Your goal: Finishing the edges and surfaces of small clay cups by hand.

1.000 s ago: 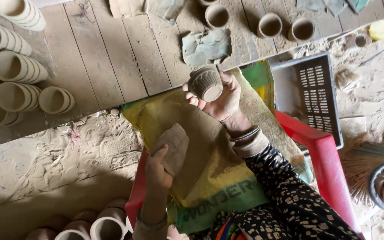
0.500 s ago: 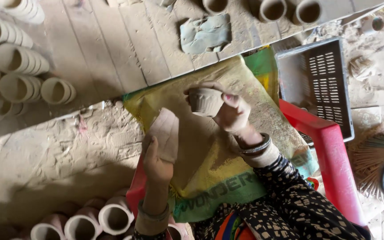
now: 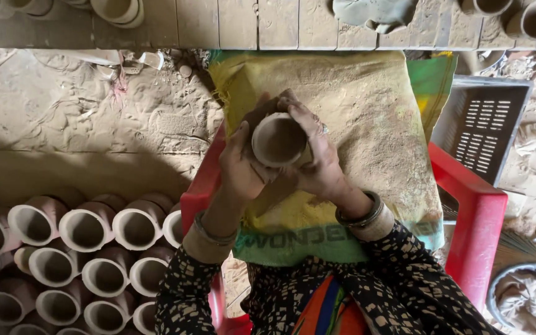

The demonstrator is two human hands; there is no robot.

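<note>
Head view shows me both hands wrapped around one clay cup [image 3: 278, 140], held above a dusty yellow sack [image 3: 367, 105] spread over the lap. My left hand [image 3: 241, 166] cups its side; my right hand [image 3: 321, 162] curls fingers over the rim. Something may be pressed under the left palm, but I cannot tell. Stacked clay cups [image 3: 88, 229] lie to the left, beside the red chair [image 3: 476, 217].

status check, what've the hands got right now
Left hand and right hand both clasp one small round unfired clay cup, mouth up. Held over dusty yellow woven sack on the lap. Nothing between hands and cup.
</note>
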